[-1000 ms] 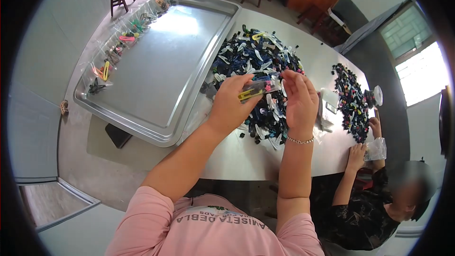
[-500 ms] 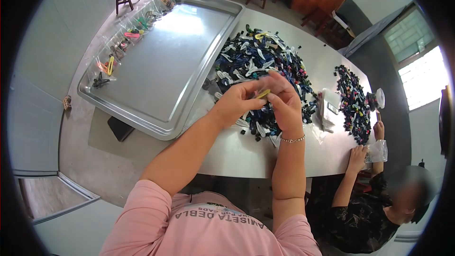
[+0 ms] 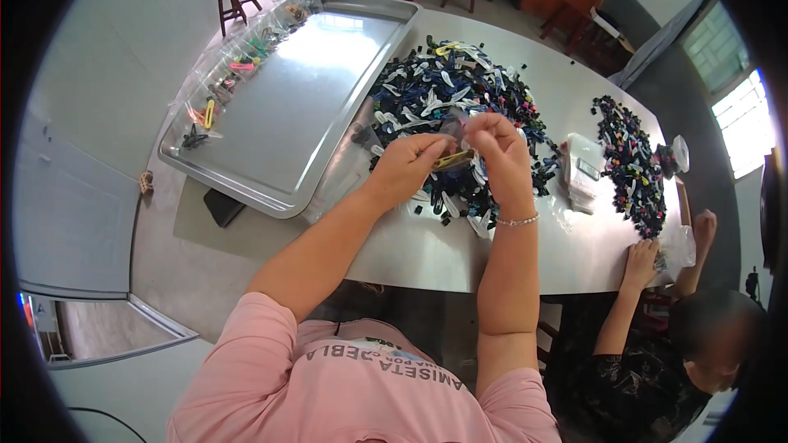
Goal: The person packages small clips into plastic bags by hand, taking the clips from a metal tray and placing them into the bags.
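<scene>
A small clear plastic bag [image 3: 454, 125] is stretched between my hands, above the near part of a big pile of hair clips [image 3: 443, 86]. Low in the bag lies a yellow hair clip [image 3: 451, 162], with something dark beside it. My left hand [image 3: 406, 166] pinches the bag's left side with thumb and fingers. On the other side, my right hand [image 3: 502, 152] has its fingertips closed at the bag's edge. The pile beneath is mostly black, navy and white clips, partly covered by my hands.
A large metal tray [image 3: 283, 205] stands at left, filled bags [image 3: 238, 66] lined along its far-left side. Right of the pile lie stacked clear bags [image 3: 581, 172] and a second clip pile [image 3: 632, 168]. A co-worker's hand [image 3: 642, 262] rests at the table's right edge beside another bag.
My right hand has turned and risen slightly off the yellow clip, and the bag now shows spread between my hands. The view has shifted a little. The co-worker's far hand has moved lower.
</scene>
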A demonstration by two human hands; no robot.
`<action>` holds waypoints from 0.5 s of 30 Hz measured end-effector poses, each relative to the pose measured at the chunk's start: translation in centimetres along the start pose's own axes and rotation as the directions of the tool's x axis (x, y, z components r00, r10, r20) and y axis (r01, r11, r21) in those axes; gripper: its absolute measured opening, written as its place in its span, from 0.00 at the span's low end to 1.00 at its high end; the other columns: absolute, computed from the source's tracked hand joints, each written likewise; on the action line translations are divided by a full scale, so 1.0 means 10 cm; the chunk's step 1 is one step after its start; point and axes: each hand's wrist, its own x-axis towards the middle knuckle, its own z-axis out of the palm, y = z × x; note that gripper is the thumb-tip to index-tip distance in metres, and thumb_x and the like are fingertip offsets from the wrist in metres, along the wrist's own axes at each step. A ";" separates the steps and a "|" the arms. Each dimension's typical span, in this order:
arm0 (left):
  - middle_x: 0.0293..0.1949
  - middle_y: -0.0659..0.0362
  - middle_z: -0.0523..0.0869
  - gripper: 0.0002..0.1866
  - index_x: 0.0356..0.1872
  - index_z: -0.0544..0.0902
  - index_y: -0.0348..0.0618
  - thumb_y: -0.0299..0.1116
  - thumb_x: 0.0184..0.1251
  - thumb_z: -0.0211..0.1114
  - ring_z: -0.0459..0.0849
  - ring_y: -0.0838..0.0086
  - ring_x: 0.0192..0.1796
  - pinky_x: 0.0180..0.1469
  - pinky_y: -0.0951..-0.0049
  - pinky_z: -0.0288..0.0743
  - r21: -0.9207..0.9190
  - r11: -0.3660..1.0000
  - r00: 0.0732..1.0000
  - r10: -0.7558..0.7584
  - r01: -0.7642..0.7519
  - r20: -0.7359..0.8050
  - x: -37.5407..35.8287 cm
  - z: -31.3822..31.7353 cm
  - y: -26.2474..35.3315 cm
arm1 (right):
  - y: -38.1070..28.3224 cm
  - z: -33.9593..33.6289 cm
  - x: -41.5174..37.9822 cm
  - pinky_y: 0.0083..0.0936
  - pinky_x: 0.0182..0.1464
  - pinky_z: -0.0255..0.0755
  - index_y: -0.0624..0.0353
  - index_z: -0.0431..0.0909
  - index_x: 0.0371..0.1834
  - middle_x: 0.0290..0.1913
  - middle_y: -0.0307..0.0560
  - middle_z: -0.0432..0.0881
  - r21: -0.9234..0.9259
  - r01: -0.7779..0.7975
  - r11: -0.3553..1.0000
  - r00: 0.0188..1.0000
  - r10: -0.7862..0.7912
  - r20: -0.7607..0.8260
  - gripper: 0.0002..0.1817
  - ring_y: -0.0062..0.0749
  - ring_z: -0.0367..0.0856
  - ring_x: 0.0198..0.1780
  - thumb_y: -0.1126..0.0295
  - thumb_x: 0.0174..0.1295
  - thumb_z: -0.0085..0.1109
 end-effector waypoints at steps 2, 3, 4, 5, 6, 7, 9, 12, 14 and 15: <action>0.41 0.61 0.88 0.15 0.51 0.85 0.36 0.35 0.79 0.54 0.82 0.82 0.43 0.47 0.80 0.76 -0.287 0.936 0.978 -0.210 0.202 0.003 0.01 0.01 0.08 | -0.03 0.03 0.02 0.18 0.54 0.71 0.62 0.81 0.52 0.46 0.39 0.85 0.206 0.042 0.978 0.998 -0.031 -0.054 0.16 0.19 0.80 0.47 0.66 0.66 0.66; 0.41 0.62 0.88 0.16 0.50 0.85 0.35 0.35 0.80 0.53 0.82 0.82 0.42 0.46 0.80 0.76 -0.336 0.920 0.973 -0.226 0.199 -0.042 0.01 0.03 0.14 | -0.04 0.02 0.01 0.20 0.58 0.70 0.62 0.79 0.56 0.49 0.41 0.84 0.199 0.000 0.980 0.999 0.006 -0.032 0.17 0.21 0.80 0.50 0.65 0.67 0.64; 0.41 0.62 0.88 0.16 0.50 0.85 0.35 0.35 0.80 0.53 0.82 0.82 0.42 0.46 0.80 0.76 -0.330 0.923 0.973 -0.225 0.199 -0.045 0.00 0.03 0.14 | -0.02 -0.01 0.02 0.20 0.58 0.70 0.62 0.79 0.56 0.49 0.41 0.84 0.205 0.003 0.979 1.000 0.004 -0.030 0.17 0.21 0.80 0.50 0.65 0.67 0.64; 0.42 0.62 0.88 0.16 0.51 0.85 0.34 0.35 0.80 0.53 0.82 0.82 0.43 0.47 0.80 0.76 -0.370 0.911 0.975 -0.216 0.179 -0.061 0.00 0.03 0.14 | 0.04 -0.06 0.04 0.20 0.55 0.70 0.63 0.81 0.53 0.47 0.40 0.85 0.170 -0.031 0.985 0.999 0.029 0.016 0.15 0.21 0.80 0.49 0.68 0.67 0.64; 0.42 0.62 0.88 0.16 0.51 0.85 0.34 0.35 0.80 0.53 0.82 0.82 0.43 0.48 0.80 0.76 -0.410 0.898 0.975 -0.207 0.158 -0.077 -0.01 0.03 0.15 | 0.09 -0.11 0.04 0.19 0.53 0.71 0.63 0.82 0.50 0.46 0.40 0.85 0.133 -0.063 0.989 0.997 0.055 0.061 0.12 0.20 0.80 0.47 0.70 0.66 0.64; 0.42 0.62 0.88 0.16 0.51 0.85 0.34 0.35 0.80 0.53 0.82 0.82 0.43 0.48 0.80 0.76 -0.407 0.900 0.975 -0.206 0.157 -0.080 -0.02 0.03 0.16 | 0.13 -0.16 0.04 0.19 0.53 0.71 0.63 0.82 0.50 0.46 0.40 0.85 0.136 -0.062 0.989 0.997 0.054 0.064 0.12 0.20 0.80 0.47 0.70 0.66 0.64; 0.44 0.60 0.88 0.16 0.54 0.83 0.33 0.35 0.80 0.54 0.82 0.81 0.46 0.52 0.80 0.75 -0.346 0.914 0.975 -0.221 0.212 0.014 -0.06 -0.01 0.18 | 0.17 -0.17 0.05 0.16 0.47 0.70 0.63 0.85 0.43 0.41 0.38 0.85 0.069 0.065 0.995 0.990 -0.073 0.124 0.06 0.17 0.79 0.42 0.74 0.66 0.64; 0.51 0.59 0.87 0.17 0.59 0.81 0.35 0.35 0.80 0.54 0.83 0.79 0.52 0.52 0.79 0.77 -0.262 0.957 0.986 -0.150 0.127 -0.070 -0.10 -0.05 0.20 | 0.14 -0.05 0.05 0.14 0.41 0.68 0.63 0.86 0.37 0.37 0.35 0.85 -0.260 -0.084 0.962 0.985 0.041 -0.169 0.03 0.14 0.76 0.37 0.75 0.64 0.66; 0.52 0.57 0.86 0.16 0.60 0.80 0.35 0.32 0.78 0.57 0.83 0.79 0.52 0.52 0.80 0.77 -0.275 0.953 0.983 -0.158 0.128 -0.092 -0.13 -0.09 0.22 | 0.12 -0.06 0.03 0.13 0.40 0.68 0.63 0.86 0.39 0.35 0.33 0.85 -0.107 -0.032 0.994 0.993 0.020 -0.117 0.05 0.12 0.76 0.36 0.73 0.65 0.66; 0.52 0.56 0.86 0.17 0.60 0.80 0.35 0.31 0.75 0.60 0.83 0.79 0.52 0.52 0.80 0.77 -0.308 0.945 0.983 -0.148 0.109 -0.106 -0.14 -0.10 0.24 | 0.10 -0.05 0.02 0.13 0.41 0.68 0.63 0.86 0.39 0.35 0.33 0.85 -0.032 0.005 0.999 0.998 -0.007 -0.070 0.05 0.12 0.76 0.36 0.73 0.65 0.67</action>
